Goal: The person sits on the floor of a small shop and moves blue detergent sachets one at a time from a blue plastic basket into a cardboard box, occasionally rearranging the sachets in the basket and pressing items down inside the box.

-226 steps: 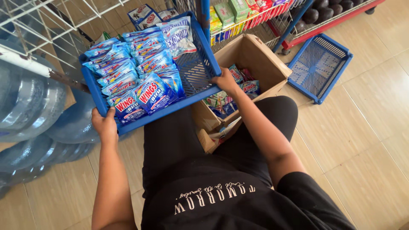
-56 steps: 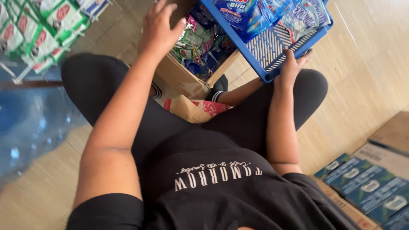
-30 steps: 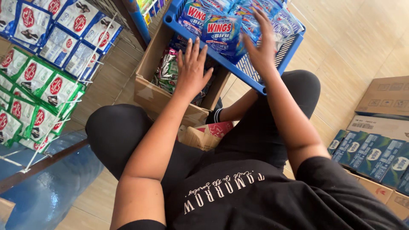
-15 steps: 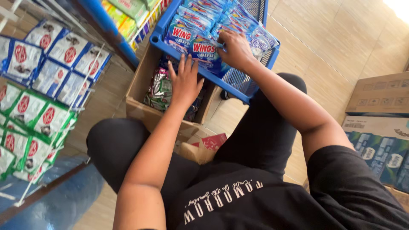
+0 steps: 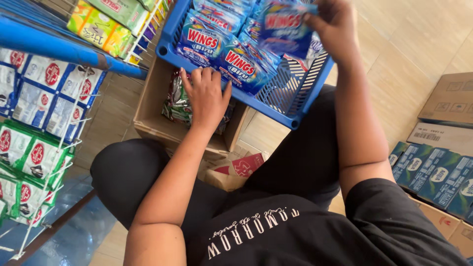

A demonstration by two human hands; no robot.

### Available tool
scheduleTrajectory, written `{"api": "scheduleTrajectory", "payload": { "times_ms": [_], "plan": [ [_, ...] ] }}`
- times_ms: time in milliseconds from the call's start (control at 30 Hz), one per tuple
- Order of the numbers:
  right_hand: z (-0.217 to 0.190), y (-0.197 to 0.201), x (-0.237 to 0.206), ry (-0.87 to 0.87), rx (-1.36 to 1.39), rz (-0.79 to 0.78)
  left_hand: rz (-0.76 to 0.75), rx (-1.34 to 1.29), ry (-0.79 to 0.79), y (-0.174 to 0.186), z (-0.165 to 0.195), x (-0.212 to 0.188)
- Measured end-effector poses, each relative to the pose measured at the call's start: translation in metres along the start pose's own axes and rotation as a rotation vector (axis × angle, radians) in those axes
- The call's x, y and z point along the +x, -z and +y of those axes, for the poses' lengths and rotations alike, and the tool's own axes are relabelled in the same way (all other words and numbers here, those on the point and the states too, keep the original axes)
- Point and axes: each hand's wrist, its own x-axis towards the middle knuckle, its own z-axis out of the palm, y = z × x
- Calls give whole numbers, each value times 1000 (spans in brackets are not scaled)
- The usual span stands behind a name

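My right hand (image 5: 334, 25) pinches a blue detergent sachet (image 5: 285, 27) and lifts it above the blue plastic basket (image 5: 276, 106), which holds several more blue sachets (image 5: 231, 54). My left hand (image 5: 207, 96) rests with fingers spread on the basket's near rim, over an open cardboard box (image 5: 152, 123) that holds green and silver packets (image 5: 176, 101). The basket sits partly on that box and across my lap. I am seated on the floor in black clothes.
A wire rack (image 5: 39, 128) at the left hangs rows of blue and green sachets below a blue shelf rail (image 5: 64, 49). Yellow-green packs (image 5: 98, 24) sit on the shelf. Cardboard cartons (image 5: 443, 113) and blue boxes (image 5: 433, 175) stand at the right. A torn box flap (image 5: 236, 170) lies between my legs.
My right hand has picked one sachet up out of the basket. My left hand slid from the box's contents to the basket rim. The view has tilted further left and closer.
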Motion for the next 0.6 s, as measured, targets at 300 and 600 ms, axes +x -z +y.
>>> {"api": "scheduleTrajectory", "payload": {
  "times_ms": [300, 600],
  "plan": [
    [-10, 37, -15, 30, -268, 58, -83, 55, 24, -3, 3, 3],
    [1, 56, -24, -99, -648, -121, -102, 47, -20, -4, -6, -8]
  ]
}}
